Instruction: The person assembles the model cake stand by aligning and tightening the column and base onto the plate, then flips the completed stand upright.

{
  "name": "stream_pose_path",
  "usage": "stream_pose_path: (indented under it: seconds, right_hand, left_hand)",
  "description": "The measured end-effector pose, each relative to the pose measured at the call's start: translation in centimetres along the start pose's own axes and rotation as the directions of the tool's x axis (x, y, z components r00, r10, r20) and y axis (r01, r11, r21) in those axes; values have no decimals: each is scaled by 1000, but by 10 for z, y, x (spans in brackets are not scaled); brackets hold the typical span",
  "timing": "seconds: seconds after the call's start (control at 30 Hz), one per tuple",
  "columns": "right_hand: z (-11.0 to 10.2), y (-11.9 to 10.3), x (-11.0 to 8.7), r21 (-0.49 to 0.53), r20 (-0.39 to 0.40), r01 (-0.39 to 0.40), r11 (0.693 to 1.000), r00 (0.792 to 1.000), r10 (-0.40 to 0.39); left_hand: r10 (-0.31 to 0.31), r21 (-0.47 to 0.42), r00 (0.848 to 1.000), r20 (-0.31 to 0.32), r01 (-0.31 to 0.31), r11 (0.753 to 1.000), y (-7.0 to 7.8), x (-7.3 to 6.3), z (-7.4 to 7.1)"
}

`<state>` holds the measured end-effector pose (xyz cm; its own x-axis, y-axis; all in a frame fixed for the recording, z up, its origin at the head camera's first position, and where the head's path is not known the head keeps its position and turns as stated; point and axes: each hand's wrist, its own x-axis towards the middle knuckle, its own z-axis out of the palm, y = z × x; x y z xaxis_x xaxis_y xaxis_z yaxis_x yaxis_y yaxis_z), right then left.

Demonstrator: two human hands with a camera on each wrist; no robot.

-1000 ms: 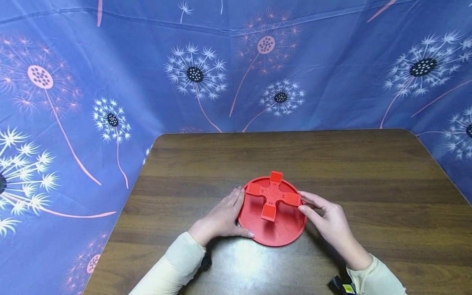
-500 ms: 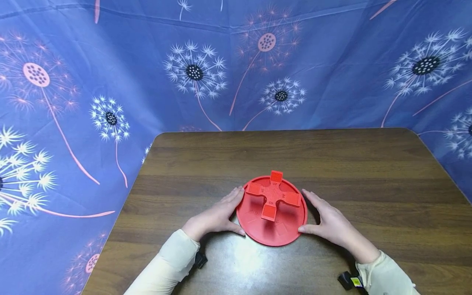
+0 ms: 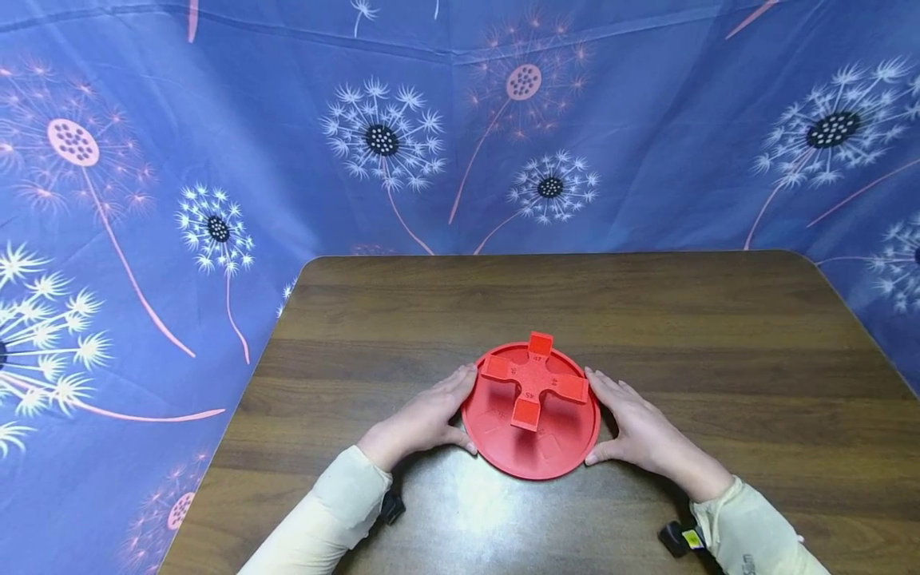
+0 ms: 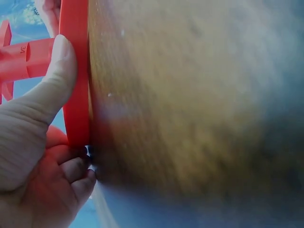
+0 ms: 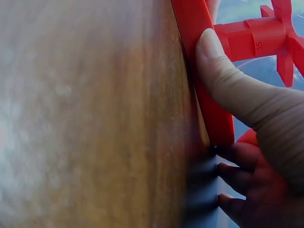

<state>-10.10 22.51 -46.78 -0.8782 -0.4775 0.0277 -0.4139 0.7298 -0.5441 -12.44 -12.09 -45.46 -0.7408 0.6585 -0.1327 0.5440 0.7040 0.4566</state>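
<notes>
A red round base [image 3: 503, 449] with a raised rim lies on the wooden table. Above it a red cross-shaped piece [image 3: 530, 377], with small numbers on its arms, sits on a red post [image 5: 256, 40] seen in the right wrist view. My left hand [image 3: 424, 419] holds the base's left edge, thumb at the near side and fingers further back. On the opposite edge my right hand [image 3: 640, 431] holds it the same way. Both wrist views show a thumb against the rim and fingers reaching round it.
The brown wooden table [image 3: 402, 307] stretches out on all sides of the base. Behind it and to the left hangs a blue cloth [image 3: 287, 96] printed with dandelions. A black wrist device [image 3: 674, 539] sits by the right sleeve.
My right hand has left the cross's right arm and moved down to the base's right edge. The left thumb has slid slightly outward along the rim. The red parts stay in place.
</notes>
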Motion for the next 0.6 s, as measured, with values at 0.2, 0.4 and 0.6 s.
stream_pose_path:
  seconds: [0.2, 0.4, 0.6]
  right_hand:
    - [3, 3, -1, 8, -56, 2, 1000, 998, -2]
    - [1, 7, -6, 115, -58, -60, 992, 996, 67]
    - [-3, 11, -12, 239, -57, -48, 970, 996, 64]
  left_hand:
    - [-13, -41, 1000, -21, 12, 999, -1, 0, 1]
    - [-14, -167, 999, -43, 7, 986, -4, 0, -1]
    - [19, -342, 995, -94, -50, 938, -5, -3, -5]
